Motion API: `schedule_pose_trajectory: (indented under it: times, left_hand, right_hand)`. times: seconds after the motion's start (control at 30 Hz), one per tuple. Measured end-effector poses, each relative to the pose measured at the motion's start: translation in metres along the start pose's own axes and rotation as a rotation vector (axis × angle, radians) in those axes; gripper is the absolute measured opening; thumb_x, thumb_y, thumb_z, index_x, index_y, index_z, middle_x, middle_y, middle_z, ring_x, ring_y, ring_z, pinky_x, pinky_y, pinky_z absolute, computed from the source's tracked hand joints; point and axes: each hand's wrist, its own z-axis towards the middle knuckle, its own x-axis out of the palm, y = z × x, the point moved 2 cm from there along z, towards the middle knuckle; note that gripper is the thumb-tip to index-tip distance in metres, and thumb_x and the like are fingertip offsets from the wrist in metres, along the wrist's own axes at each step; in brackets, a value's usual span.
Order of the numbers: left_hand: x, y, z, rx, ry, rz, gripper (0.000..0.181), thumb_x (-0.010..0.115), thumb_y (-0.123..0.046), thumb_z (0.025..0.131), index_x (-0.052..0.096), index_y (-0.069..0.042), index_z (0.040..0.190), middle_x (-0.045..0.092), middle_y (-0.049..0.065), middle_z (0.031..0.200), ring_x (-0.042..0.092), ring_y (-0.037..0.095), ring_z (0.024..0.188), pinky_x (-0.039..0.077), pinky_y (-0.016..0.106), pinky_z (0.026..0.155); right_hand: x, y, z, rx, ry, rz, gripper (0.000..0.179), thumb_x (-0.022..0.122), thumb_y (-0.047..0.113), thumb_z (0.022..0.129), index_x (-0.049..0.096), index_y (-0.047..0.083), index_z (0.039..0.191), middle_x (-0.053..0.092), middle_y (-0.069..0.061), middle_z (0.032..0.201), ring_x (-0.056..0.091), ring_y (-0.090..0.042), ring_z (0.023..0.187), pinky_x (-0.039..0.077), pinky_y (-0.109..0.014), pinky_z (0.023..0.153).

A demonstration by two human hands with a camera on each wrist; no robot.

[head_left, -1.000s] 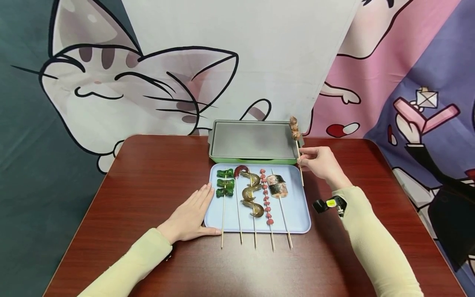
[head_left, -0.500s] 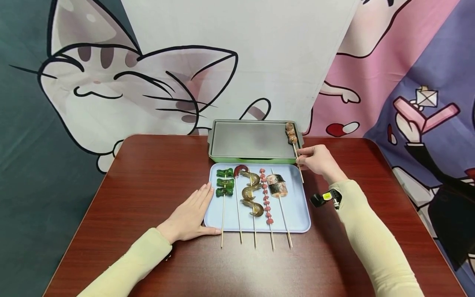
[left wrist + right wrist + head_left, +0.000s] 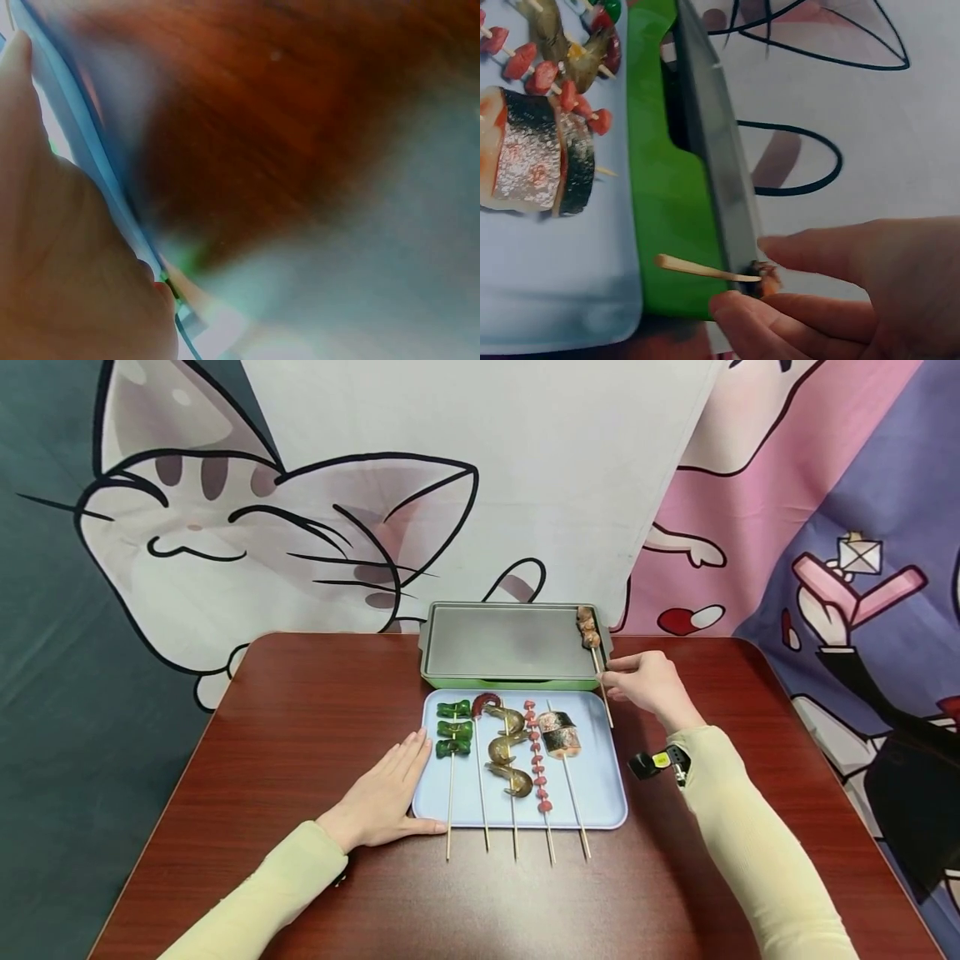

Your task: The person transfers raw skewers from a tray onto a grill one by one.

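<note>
I count one skewer done: the meat skewer (image 3: 588, 628) lies along the right end of the grill pan (image 3: 510, 643), stick (image 3: 605, 703) running past the front edge, my right hand (image 3: 651, 683) with thumb and fingers parted around it, gap showing, so I read no grip. Five left on the tray (image 3: 607, 793): pepper skewer (image 3: 453, 729), tentacle skewer (image 3: 486, 698), shrimp skewer (image 3: 508, 749), red-piece skewer (image 3: 537, 760), fish skewer (image 3: 560, 734). My left hand (image 3: 384, 797) lies flat at the tray's left edge, gripping nothing; early stage, I'd judge.

I've got left hand (image 3: 386, 792) flat, fingers straight and close together, thumb out sideways. Right hand (image 3: 648, 687) further forward, fingers bent, tips parted from thumb. Both forearms (image 3: 759, 843) angle inward on my remote feed.
</note>
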Motion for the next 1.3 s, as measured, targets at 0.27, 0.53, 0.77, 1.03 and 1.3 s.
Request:
schedule_pose_trajectory:
  times: [0.27, 0.53, 0.77, 1.03, 1.3]
  left_hand:
    - [-0.001, -0.001, 0.000, 0.010, -0.011, 0.002, 0.117, 0.060, -0.076, 0.087, 0.027, 0.013, 0.154, 0.018, 0.030, 0.163, 0.021, 0.040, 0.150, 0.023, 0.049, 0.120]
    - [0.001, 0.001, -0.001, 0.007, -0.011, -0.005, 0.116, 0.059, -0.076, 0.087, 0.026, 0.013, 0.154, 0.018, 0.029, 0.163, 0.021, 0.040, 0.150, 0.022, 0.049, 0.120]
    - [0.006, 0.004, -0.001, 0.016, -0.035, 0.007, 0.117, 0.053, -0.080, 0.087, 0.027, 0.012, 0.155, 0.019, 0.028, 0.163, 0.020, 0.039, 0.150, 0.021, 0.050, 0.120]
    - [0.007, 0.004, -0.001, 0.024, -0.065, -0.007, 0.117, 0.052, -0.081, 0.087, 0.029, 0.012, 0.154, 0.021, 0.029, 0.162, 0.022, 0.039, 0.150, 0.019, 0.048, 0.121]
    - [0.010, 0.006, 0.000, 0.005, -0.026, 0.046, 0.119, 0.049, -0.083, 0.087, 0.023, 0.010, 0.157, 0.015, 0.026, 0.165, 0.016, 0.035, 0.152, 0.017, 0.047, 0.122]
  right_hand:
    - [-0.018, 0.015, -0.030, -0.078, -0.090, -0.040, 0.059, 0.074, 0.046, 0.093, 0.068, 0.003, 0.133, 0.076, -0.016, 0.100, 0.075, -0.026, 0.086, 0.055, -0.045, 0.088]
    - [-0.021, 0.027, -0.065, -0.190, -0.105, -0.111, 0.057, 0.071, 0.052, 0.093, 0.073, 0.008, 0.129, 0.075, -0.012, 0.111, 0.073, -0.025, 0.097, 0.056, -0.048, 0.085]
    - [-0.011, 0.025, -0.091, -0.231, -0.084, -0.130, 0.055, 0.072, 0.053, 0.092, 0.075, 0.009, 0.125, 0.074, -0.009, 0.116, 0.072, -0.023, 0.100, 0.056, -0.046, 0.085]
    - [0.010, 0.007, -0.112, -0.239, -0.046, -0.113, 0.050, 0.077, 0.046, 0.090, 0.076, 0.007, 0.123, 0.075, -0.009, 0.112, 0.074, -0.018, 0.094, 0.057, -0.025, 0.075]
    - [0.029, -0.009, -0.124, -0.229, -0.012, -0.074, 0.045, 0.082, 0.035, 0.089, 0.076, 0.001, 0.118, 0.075, -0.011, 0.110, 0.074, -0.018, 0.092, 0.060, -0.030, 0.074]
